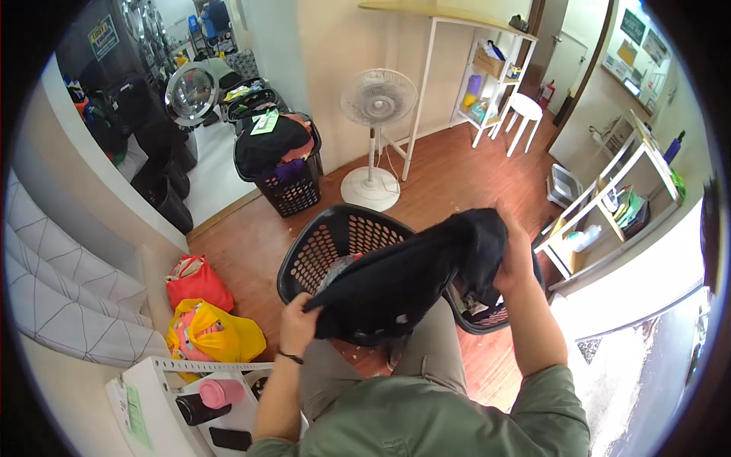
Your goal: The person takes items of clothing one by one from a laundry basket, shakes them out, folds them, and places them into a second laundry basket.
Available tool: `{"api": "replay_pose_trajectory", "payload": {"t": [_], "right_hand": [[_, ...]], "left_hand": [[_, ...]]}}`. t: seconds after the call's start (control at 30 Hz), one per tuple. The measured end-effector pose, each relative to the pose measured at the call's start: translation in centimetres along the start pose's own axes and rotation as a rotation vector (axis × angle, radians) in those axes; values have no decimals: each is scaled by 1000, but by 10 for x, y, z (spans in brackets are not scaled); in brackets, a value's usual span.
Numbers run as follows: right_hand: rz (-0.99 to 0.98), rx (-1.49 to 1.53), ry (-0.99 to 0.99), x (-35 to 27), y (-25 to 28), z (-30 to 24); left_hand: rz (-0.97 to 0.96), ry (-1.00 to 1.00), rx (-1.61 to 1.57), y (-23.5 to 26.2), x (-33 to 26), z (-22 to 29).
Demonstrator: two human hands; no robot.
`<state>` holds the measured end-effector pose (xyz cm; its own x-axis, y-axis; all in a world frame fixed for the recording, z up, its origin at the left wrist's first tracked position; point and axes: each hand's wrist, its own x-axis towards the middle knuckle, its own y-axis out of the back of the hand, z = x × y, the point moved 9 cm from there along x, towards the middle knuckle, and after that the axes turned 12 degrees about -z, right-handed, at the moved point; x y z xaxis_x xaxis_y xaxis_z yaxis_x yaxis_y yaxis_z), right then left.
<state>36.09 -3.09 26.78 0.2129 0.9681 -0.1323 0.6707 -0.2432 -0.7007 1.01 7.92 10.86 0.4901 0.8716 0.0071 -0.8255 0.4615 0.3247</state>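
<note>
Closest in, at the lower left, a white shelf unit [164,381] carries a pink cup [221,392] and a dark bottle [199,411]. Just past it on the wooden floor [251,251] lie 2 bags, a yellow bag [209,335] and a red bag [196,282].

The left hand [298,324] pinches the lower left corner of a black garment [396,286], its grip pressed together on the cloth. The right hand [512,263] is higher and further right, fingers curled shut into the bunched upper end. The garment stretches between the 2 hands, its long axis rising from lower left to upper right, held above the knees. It hangs just over and in front of a black laundry basket [327,244], which lies straight ahead and below; the left hand is the nearer one to its rim.

Further off stand a second basket [285,179] heaped with dark clothes, a white pedestal fan [377,107], and a white stool [525,114] by tall shelving [487,76].
</note>
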Motion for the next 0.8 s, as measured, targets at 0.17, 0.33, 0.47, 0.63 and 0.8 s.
{"api": "replay_pose_trajectory", "payload": {"t": [0.17, 0.33, 0.47, 0.63, 0.8], "right_hand": [[-69, -952, 66, -3, 21, 20], [-604, -1268, -51, -56, -32, 149], [-588, -721, -133, -73, -63, 203], [-151, -493, -53, -52, -12, 208], [-195, -312, 17, -50, -23, 178]], "left_hand": [[-135, 338, -1273, -16, -31, 61], [-237, 331, -1320, -56, -41, 92], [-204, 319, -1066, -75, -47, 65], [-287, 68, -893, -93, -69, 93], [-174, -29, -529, -80, -71, 83]]}}
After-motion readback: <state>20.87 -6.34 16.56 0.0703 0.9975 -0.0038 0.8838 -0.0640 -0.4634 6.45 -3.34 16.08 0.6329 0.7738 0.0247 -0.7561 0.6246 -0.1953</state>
